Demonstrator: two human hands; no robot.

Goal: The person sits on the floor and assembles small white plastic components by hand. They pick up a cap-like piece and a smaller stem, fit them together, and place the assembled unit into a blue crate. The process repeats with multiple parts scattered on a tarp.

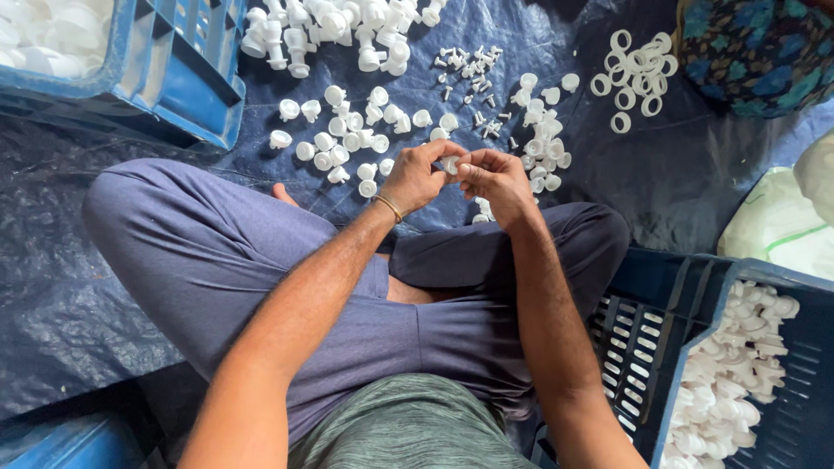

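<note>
Left hand: I see my left hand (415, 178) raised over my crossed legs, fingers curled in and pinched on a small white plastic piece (450, 164); a thin bangle (389, 207) sits on the wrist.
Right hand: my right hand (492, 179) meets it from the other side, fingertips closed on the same piece, so both hands touch it at once.
Piece held: it sits between the two sets of fingertips, just above the tarp and ahead of my knees; I cannot tell its exact shape, it is mostly covered.
Ground: a dark blue tarp (104, 200) covers the floor.
Just beyond the hands: a loose scatter of small white caps (347, 139) to the left, and another cluster of caps (543, 143) to the right.
Further out: a patch of tiny white pins (473, 74), a pile of larger white fittings (339, 30), and a group of white rings (634, 74) off to the right.
Crates: a blue crate (187, 78) at upper left, and a second blue crate (782, 417) at lower right holding many white parts.
Clothing: blue-grey trousers (217, 260) on my crossed legs.
</note>
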